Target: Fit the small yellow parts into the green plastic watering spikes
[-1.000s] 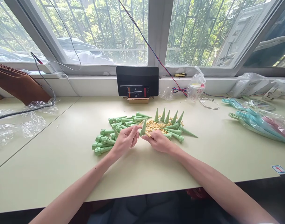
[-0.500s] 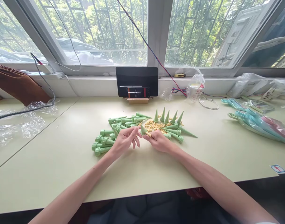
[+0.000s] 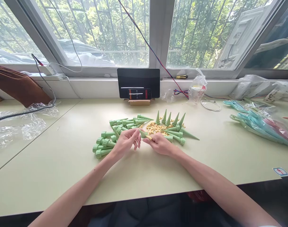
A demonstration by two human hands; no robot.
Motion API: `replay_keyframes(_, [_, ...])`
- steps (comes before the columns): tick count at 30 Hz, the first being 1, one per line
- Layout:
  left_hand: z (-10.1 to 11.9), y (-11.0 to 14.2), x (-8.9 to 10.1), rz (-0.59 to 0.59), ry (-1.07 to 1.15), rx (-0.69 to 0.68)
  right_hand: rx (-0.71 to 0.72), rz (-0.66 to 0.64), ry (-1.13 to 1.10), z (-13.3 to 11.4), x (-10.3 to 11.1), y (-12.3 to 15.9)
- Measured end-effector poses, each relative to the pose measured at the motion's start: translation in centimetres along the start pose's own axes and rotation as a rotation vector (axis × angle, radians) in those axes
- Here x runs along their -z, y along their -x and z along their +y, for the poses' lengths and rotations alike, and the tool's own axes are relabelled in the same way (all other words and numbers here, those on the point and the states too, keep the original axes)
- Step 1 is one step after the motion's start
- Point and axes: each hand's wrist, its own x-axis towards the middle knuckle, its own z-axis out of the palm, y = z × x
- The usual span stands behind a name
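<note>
Between my hands is a green plant-watering spike (image 3: 143, 134), tilted, its pointed end toward the left fingers. A small yellow peg (image 3: 149, 137) sticks out on its right side. My right hand (image 3: 161, 143) is closed around the spike's wide end and the peg. The thumb and forefinger of my left hand (image 3: 127, 141) pinch at the spike's tip, other fingers loosely curled. More green spikes (image 3: 106, 142) lie piled left of the hands. Behind them is a heap of yellow pegs (image 3: 154, 127), with several spikes standing upright (image 3: 168, 118) along its back edge.
A phone (image 3: 139, 93) showing a timer leans on a black tablet (image 3: 138, 77) at the table's back. A bagged cup (image 3: 197, 90) and a white cable (image 3: 211, 105) lie to the right. Teal plastic-wrapped items (image 3: 259, 123) are far right; clear wrap (image 3: 28, 124) is at left.
The held spike has tipped from upright toward my left hand, its point now lower. Both hands stay nearly in place; the left fingers shift slightly. The piles look the same.
</note>
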Motion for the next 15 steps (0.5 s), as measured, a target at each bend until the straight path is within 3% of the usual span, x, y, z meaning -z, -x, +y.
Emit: replay_keyframes(15, [-0.51,-0.11,0.65,-0.022,0.034,0.058,0.003,-0.037,0.045,-0.15,0.12,-0.02])
